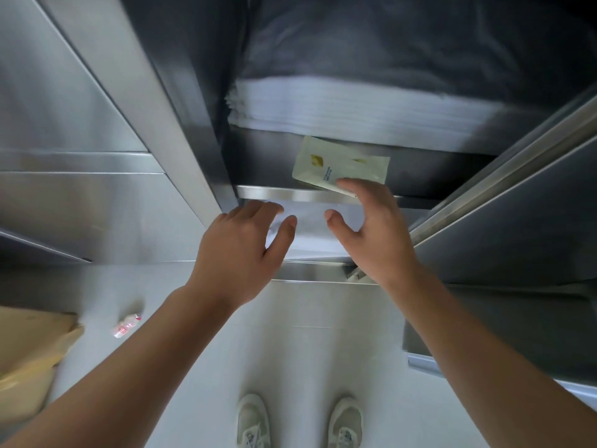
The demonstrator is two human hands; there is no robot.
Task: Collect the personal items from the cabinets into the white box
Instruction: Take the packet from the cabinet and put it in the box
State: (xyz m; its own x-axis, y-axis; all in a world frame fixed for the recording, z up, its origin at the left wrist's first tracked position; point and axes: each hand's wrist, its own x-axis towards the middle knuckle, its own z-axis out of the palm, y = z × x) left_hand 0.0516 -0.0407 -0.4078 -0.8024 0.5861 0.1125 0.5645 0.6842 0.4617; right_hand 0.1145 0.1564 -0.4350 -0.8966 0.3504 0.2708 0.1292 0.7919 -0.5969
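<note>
**A:** Where is the thing to collect?

**B:** A pale green packet (pixel 339 163) lies flat on the cabinet shelf (pixel 290 194), just beyond the right hand (pixel 371 227). That hand is spread wide with the thumb well apart from the fingers. The fingertips (pixel 347 184) rest on the packet's near corner and pinch nothing.

**A:** And the other hand?

**B:** The left hand (pixel 245 240) is loosely spread beside the right one, thumb out, and it holds nothing I can see. Below and between both hands is a white surface (pixel 310 234). I cannot tell whether that is the white box or folded cloth.

**A:** What could go wrong?

**B:** The packet is thin and flat on smooth metal. With fingers only on top of one corner, a pull toward the wrist may slide it over the shelf lip and drop it past the hands to the floor. A push could send it away from the fingers, under the stack of white cloths (pixel 355 108) just beyond it.

**A:** Anything else?

**B:** A pinch at one corner may let the packet fold or swing. The open door (pixel 517 221) stands close outside the right forearm, so a wide withdrawal could knock against it. If the box is not what lies under the palms, the packet needs carrying, and a loose hold could slip.
</note>
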